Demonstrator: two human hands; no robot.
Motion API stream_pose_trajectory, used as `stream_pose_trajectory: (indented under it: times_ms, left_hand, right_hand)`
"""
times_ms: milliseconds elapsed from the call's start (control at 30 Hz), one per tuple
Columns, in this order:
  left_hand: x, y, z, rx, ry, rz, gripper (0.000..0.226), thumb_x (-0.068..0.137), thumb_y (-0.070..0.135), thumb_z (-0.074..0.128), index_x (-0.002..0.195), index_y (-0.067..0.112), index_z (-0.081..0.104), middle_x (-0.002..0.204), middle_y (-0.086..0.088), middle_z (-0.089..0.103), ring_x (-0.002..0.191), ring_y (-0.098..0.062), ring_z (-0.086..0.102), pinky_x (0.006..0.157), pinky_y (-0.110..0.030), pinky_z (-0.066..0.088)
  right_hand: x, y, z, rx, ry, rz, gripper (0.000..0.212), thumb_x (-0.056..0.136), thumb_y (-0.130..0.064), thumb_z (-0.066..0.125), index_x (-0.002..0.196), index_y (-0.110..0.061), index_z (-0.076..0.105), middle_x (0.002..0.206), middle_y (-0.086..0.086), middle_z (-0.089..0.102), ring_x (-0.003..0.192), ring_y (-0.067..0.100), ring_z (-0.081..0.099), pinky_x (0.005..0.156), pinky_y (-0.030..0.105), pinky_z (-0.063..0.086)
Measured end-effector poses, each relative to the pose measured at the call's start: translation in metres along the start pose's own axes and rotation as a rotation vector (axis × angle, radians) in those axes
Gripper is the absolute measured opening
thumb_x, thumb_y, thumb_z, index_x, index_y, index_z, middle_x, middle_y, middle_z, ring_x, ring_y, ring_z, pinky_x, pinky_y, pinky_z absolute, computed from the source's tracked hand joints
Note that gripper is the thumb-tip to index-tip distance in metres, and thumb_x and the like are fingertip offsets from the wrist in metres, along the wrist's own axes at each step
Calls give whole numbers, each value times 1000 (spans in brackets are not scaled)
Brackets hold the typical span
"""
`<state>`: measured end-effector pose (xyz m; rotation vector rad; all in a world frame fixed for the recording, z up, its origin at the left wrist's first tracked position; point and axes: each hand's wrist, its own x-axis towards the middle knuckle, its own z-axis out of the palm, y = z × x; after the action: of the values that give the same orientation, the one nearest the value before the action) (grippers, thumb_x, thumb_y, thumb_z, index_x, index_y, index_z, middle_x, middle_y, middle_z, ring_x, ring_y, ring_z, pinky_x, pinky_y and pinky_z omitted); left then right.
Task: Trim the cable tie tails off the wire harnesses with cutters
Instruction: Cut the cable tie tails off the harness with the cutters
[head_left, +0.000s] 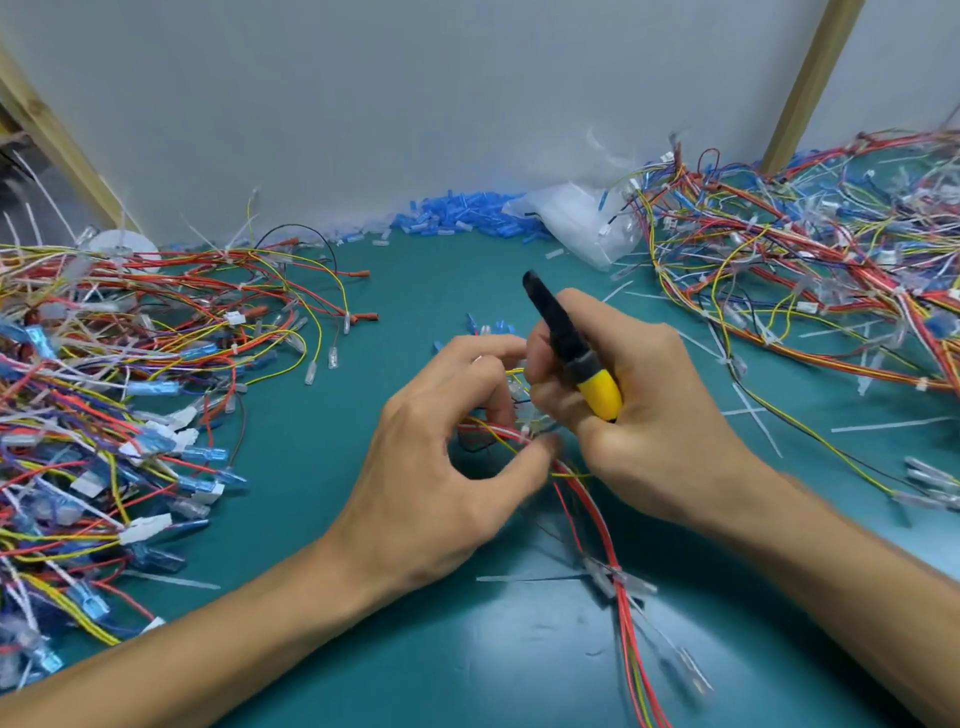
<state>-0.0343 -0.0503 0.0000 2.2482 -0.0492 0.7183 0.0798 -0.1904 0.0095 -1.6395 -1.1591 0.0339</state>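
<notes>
Gripping black-headed, yellow-handled cutters (571, 348) in the right hand (639, 415), with fingers curled round the handle and the head aimed up and away, clear of every wire. Pinching, just below and left of the cutters, a thin harness of red, yellow and white wires (587, 499) between thumb and fingertips of the left hand (441, 447); trailing from there down over the teal mat (415, 291), below the cutters. Probably hunting out the next tie: too small and blurred between the fingers to place.

For a clean cut:
- Tip the head down and set the blades flush against the tie's lock.
- Keep every wire out from between the blades.
- Hold the bundle taut and snip once.

Worth checking too: what looks like a pale tie tail (524, 578) farther below the cutters. Far left of the cutters, a tangled harness pile (104, 389); up and right of them, another heap (805, 260).
</notes>
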Motion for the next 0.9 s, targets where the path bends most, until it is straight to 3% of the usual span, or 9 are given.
stream_pose_trajectory:
  times_ms: [67, 133, 233, 367, 500, 567, 667, 733, 900]
  left_hand:
    - [2, -2, 2, -12, -1, -22, 37, 79, 19, 83, 74, 13, 46, 115, 3, 68, 102, -8, 62, 79, -21, 42]
    - [2, -4, 2, -38, 15, -70, 36, 79, 18, 83, 75, 17, 47, 99, 0, 69, 90, -8, 62, 75, -28, 46]
    - [-1, -7, 2, -107, 42, -134, 24, 79, 14, 75, 81, 19, 53, 88, 0, 72, 77, -25, 66, 70, -41, 54]
    - [-3, -5, 0, -112, 2, -105, 34, 81, 9, 72, 108, 25, 59, 85, -1, 70, 75, -24, 70, 75, -37, 58]
    - [0, -8, -1, 61, -41, -85, 6, 83, 21, 71, 84, 19, 66, 67, 0, 60, 65, -21, 56, 65, -37, 49]
    - [2, -7, -4, 66, -52, -85, 6, 81, 23, 73, 82, 19, 70, 75, 3, 65, 71, -19, 60, 69, -35, 50]
    - [3, -10, -11, 120, -94, -67, 5, 77, 26, 78, 79, 22, 74, 111, 17, 74, 103, -12, 66, 93, -27, 50]
    - [1, -14, -17, 116, -132, -102, 5, 75, 26, 78, 76, 28, 74, 119, 21, 72, 114, -7, 65, 99, -23, 47]
    - [-10, -18, -19, 149, -209, -75, 12, 85, 32, 70, 80, 36, 60, 119, 18, 68, 109, -9, 64, 94, -40, 47]
  right_hand:
    - [0, 0, 1, 16, 21, -10, 20, 75, 8, 60, 90, -4, 58, 75, 6, 57, 69, 34, 48, 60, 48, 46]
    - [0, 1, 1, 21, 34, -28, 23, 76, 11, 65, 90, -7, 58, 75, 3, 56, 68, 30, 48, 60, 46, 44]
    - [1, 4, 3, 10, 48, -48, 25, 77, 14, 64, 90, -6, 58, 77, 0, 58, 67, 25, 52, 61, 44, 47]
    - [2, 8, 3, -9, 104, -53, 24, 78, 12, 63, 90, -8, 59, 80, -3, 59, 68, 19, 52, 62, 39, 49]
    - [2, 7, 1, -16, 133, -52, 22, 78, 12, 64, 89, -6, 57, 81, -1, 59, 69, 19, 54, 64, 35, 50]
    - [2, 6, 0, -16, 126, -64, 23, 76, 15, 63, 87, -4, 55, 78, 0, 59, 70, 25, 54, 64, 38, 51]
    - [0, 6, -2, -77, 83, -88, 19, 81, 11, 65, 85, -2, 52, 76, 13, 57, 70, 38, 48, 62, 47, 48]
    - [-1, 5, -3, -92, 70, -95, 16, 83, 6, 65, 85, -1, 51, 77, 18, 56, 71, 41, 49, 62, 50, 48]
    - [-1, 4, -3, -88, 68, -109, 15, 83, 4, 66, 86, 1, 51, 78, 21, 57, 73, 45, 53, 65, 53, 50]
